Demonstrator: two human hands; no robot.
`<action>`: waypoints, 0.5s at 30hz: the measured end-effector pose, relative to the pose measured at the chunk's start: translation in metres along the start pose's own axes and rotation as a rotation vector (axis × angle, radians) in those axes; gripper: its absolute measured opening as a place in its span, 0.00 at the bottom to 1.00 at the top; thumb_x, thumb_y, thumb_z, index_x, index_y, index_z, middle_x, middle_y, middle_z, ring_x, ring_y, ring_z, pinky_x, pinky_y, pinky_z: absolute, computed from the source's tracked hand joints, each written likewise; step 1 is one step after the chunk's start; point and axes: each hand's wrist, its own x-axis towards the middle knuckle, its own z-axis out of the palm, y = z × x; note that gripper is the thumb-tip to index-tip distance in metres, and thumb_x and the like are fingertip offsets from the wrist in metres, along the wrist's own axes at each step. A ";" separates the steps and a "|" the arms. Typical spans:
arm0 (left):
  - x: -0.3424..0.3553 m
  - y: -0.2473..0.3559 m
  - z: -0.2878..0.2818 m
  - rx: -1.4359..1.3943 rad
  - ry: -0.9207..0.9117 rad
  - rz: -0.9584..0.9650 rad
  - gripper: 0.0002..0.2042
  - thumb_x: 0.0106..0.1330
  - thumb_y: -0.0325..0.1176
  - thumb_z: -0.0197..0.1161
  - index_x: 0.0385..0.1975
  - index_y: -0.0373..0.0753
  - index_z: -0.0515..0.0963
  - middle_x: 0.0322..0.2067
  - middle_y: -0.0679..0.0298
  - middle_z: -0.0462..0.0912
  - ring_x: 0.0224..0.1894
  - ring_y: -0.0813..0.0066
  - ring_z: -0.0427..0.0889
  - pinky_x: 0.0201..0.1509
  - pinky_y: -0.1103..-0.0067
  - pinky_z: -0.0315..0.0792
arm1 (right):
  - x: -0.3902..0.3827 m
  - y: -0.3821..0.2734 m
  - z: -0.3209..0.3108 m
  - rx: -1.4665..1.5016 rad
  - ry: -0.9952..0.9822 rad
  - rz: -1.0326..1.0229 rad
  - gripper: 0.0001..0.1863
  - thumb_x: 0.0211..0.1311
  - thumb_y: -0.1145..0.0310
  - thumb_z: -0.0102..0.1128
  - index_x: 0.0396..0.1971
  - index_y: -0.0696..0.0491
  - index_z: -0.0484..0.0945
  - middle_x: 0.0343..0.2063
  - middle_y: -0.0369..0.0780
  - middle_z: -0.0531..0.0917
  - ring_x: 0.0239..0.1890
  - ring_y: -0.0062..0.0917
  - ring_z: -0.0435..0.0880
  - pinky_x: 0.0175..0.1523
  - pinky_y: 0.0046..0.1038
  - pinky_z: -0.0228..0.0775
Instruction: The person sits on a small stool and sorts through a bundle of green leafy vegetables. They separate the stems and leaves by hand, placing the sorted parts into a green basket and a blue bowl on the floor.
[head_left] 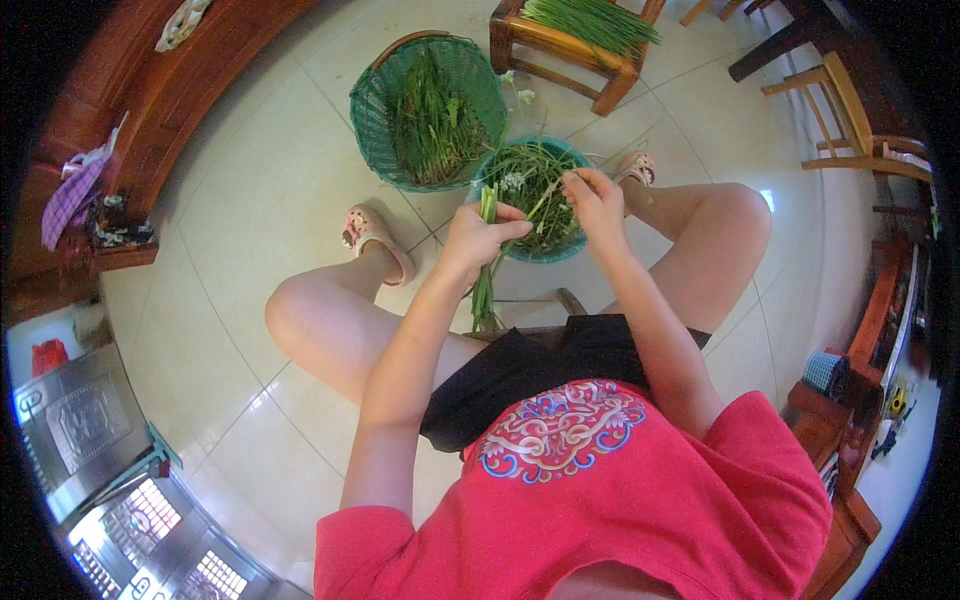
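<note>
My left hand is closed around a small bunch of green chives, which sticks out above and below the fist. Between my two hands runs a thin pale-green stalk; my left thumb and finger pinch one end, and my right hand pinches the other. Just beyond and beneath them stands a round green basin, heaped with loose chive scraps and some white flower heads. Farther off to the left is a larger green woven basket with more chives lying in it.
A low wooden stool at the far side bears a neat pile of chives. My feet in pink clogs rest on either side on the tiled floor. Wooden furniture lines the left, and a wooden chair stands far right.
</note>
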 end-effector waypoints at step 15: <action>0.002 -0.004 -0.002 -0.176 -0.001 -0.074 0.09 0.46 0.27 0.64 0.27 0.37 0.74 0.16 0.72 0.69 0.14 0.87 0.60 0.15 0.88 0.50 | 0.003 -0.012 -0.025 -0.861 -0.317 -0.168 0.12 0.46 0.66 0.56 0.31 0.55 0.77 0.25 0.45 0.78 0.26 0.32 0.77 0.32 0.27 0.66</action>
